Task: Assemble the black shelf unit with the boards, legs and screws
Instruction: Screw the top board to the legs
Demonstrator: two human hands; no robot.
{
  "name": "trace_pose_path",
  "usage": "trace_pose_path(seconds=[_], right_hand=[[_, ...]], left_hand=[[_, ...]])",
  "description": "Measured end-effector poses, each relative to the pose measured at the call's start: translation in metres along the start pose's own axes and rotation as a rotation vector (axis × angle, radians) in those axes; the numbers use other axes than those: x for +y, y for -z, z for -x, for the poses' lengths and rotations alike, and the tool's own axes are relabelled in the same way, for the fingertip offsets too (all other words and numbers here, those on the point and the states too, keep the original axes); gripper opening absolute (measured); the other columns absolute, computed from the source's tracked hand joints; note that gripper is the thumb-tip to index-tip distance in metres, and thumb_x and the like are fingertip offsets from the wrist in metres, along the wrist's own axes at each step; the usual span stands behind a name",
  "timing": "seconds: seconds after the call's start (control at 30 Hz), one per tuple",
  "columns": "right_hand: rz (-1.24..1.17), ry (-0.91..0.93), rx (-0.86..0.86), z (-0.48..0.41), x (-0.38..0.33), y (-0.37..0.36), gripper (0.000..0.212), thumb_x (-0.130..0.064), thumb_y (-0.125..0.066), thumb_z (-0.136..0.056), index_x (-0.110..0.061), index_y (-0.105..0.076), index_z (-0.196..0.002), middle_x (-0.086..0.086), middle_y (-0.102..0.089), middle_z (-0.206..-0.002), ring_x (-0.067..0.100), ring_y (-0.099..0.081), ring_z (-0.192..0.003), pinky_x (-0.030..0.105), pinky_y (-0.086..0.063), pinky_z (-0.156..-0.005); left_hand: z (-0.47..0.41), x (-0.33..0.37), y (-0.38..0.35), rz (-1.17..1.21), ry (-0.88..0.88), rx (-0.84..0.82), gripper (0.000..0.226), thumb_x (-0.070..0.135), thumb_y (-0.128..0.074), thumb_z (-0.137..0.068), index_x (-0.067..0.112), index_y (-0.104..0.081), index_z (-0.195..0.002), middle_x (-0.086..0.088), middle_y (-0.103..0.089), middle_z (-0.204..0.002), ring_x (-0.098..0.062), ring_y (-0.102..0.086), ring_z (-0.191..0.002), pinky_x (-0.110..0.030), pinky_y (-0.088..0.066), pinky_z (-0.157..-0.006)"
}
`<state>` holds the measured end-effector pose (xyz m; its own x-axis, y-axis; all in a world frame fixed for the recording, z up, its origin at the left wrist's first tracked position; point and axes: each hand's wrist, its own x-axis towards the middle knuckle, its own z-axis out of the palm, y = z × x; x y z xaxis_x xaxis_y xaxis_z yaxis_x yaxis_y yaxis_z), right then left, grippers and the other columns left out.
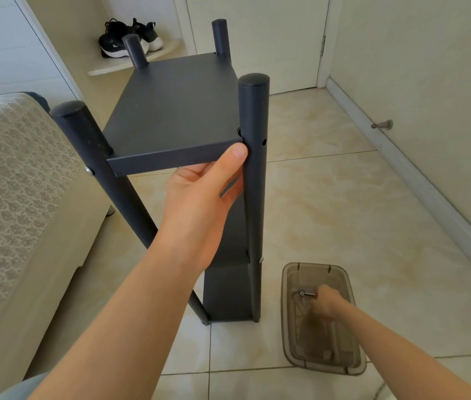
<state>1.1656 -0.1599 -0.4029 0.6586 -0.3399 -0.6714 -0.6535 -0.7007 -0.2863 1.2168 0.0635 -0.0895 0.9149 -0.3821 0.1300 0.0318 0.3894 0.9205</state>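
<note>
On the pale tiled floor the black shelf unit stands upright at ctr, just beside a sofa w/ a patterned cover on the left. A white door and walls close off the back and right.

Top board sits btwn four round legs, whose capped ends rise above it. Lower boards show further down, btwn the front legs, one close to the floor. Front R leg looks upright; front L leg appears to slant, which may be the wide lens. Two rear legs poke up at the far corners.

A brown see-through plastic box lies on the floor just right of the unit's foot, apart from it.

L hand grips the top board's front edge right by the front R leg: thumb pressed on the edge face, fingers hidden under the board. R hand is well apart from it, down inside the box, fingertips at a small metal screw; blurred, so can't tell if it pinches it or only touches.

Black sneakers w/ white soles sit on a low ledge at the back.

Small bits: a silver screw head in the front L leg at top-board level, another lower on the front R leg, a round hole in the front R leg beside the top board, and a metal door stop on the right wall.
</note>
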Motion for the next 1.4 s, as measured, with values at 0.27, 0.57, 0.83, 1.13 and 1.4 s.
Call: trace_pose_path(seconds=[0.27, 0.57, 0.83, 1.13, 1.4], right_hand=[[0.128, 0.008, 0.029, -0.031, 0.008, -0.012, 0.033, -0.02, -0.044, -0.103, -0.002, -0.051, -0.13, 0.016, -0.058, -0.131, 0.029, -0.059, -0.117, 0.03, -0.047, -0.09], [0.222, 0.172, 0.127, -0.056, 0.025, -0.014, 0.041, -0.01, -0.037, -0.101, -0.008, -0.034, -0.142, 0.014, -0.049, -0.139, 0.026, -0.057, -0.114, 0.031, -0.048, -0.09], [0.298, 0.224, 0.172, -0.069, 0.038, -0.019, 0.029, -0.015, -0.038, -0.101, -0.012, -0.045, -0.129, 0.01, -0.046, -0.139, 0.025, -0.057, -0.111, 0.033, -0.05, -0.091], [0.39, 0.171, 0.187, -0.074, 0.033, -0.024, 0.021, -0.013, -0.036, -0.102, -0.015, -0.052, -0.116, 0.008, -0.057, -0.122, 0.024, -0.059, -0.106, 0.029, -0.041, -0.074], [0.321, 0.132, 0.127, -0.05, 0.017, 0.006, 0.013, -0.015, -0.047, -0.099, -0.013, -0.056, -0.109, 0.008, -0.062, -0.115, 0.023, -0.062, -0.097, 0.029, -0.046, -0.073]], left_hand=[[-0.004, 0.001, 0.006, -0.064, -0.026, -0.061, 0.014, 0.019, -0.062, -0.092, 0.022, -0.072, -0.101, 0.0, -0.073, -0.11, -0.023, -0.067, -0.114, -0.043, -0.05, -0.105], [-0.004, 0.001, 0.004, -0.03, -0.029, -0.101, 0.015, 0.024, -0.066, -0.084, 0.028, -0.075, -0.095, 0.005, -0.073, -0.108, -0.016, -0.068, -0.11, -0.039, -0.052, -0.103], [-0.006, -0.001, 0.008, -0.031, -0.001, -0.107, 0.017, 0.022, -0.063, -0.089, 0.017, -0.069, -0.105, 0.003, -0.071, -0.111, -0.017, -0.067, -0.112, -0.036, -0.053, -0.101], [-0.006, -0.004, 0.007, -0.015, -0.012, -0.118, 0.017, 0.022, -0.06, -0.089, 0.019, -0.07, -0.103, 0.004, -0.071, -0.107, -0.015, -0.068, -0.107, -0.036, -0.052, -0.101], [-0.007, -0.003, 0.003, -0.017, -0.008, -0.081, 0.016, 0.023, -0.071, -0.085, 0.025, -0.075, -0.1, 0.002, -0.073, -0.108, -0.018, -0.068, -0.11, -0.038, -0.053, -0.101]])
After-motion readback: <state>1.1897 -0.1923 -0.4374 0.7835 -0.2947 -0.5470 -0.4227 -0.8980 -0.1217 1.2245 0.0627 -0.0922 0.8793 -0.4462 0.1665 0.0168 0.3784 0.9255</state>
